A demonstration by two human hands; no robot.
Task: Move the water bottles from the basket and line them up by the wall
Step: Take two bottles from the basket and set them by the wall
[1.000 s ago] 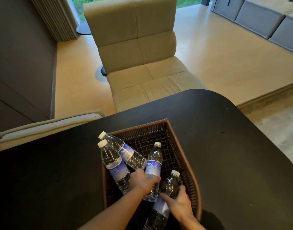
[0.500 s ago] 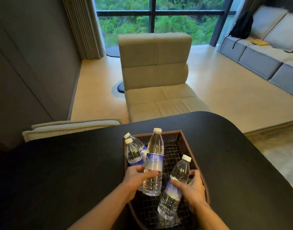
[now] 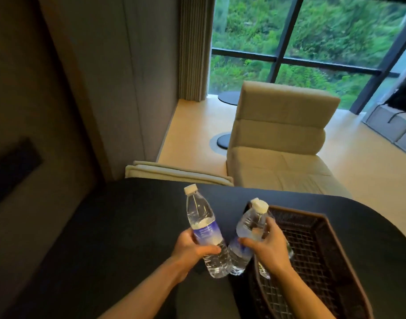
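My left hand [image 3: 190, 246] grips a clear water bottle [image 3: 203, 224] with a white cap and blue label, held upright above the black table [image 3: 110, 238], left of the basket. My right hand [image 3: 265, 244] grips a second bottle [image 3: 249, 223] by its upper body, tilted, over the basket's left rim. The two bottles touch near their bases. The brown woven basket [image 3: 317, 240] sits on the table at the right. Part of another bottle [image 3: 264, 271] shows inside it, mostly hidden behind my right hand and wrist.
A beige wall [image 3: 43, 125] runs along the table's left side, with a dark recess in it. Beyond the table stand a beige lounge chair [image 3: 280, 139] and a folded cushion [image 3: 174, 173]. A grey sofa [image 3: 395, 130] and a large window are at the back right.
Both hands have lifted their bottles out of the basket and carried them left, the left one past the rim over the table. The view has swung left toward the wall.
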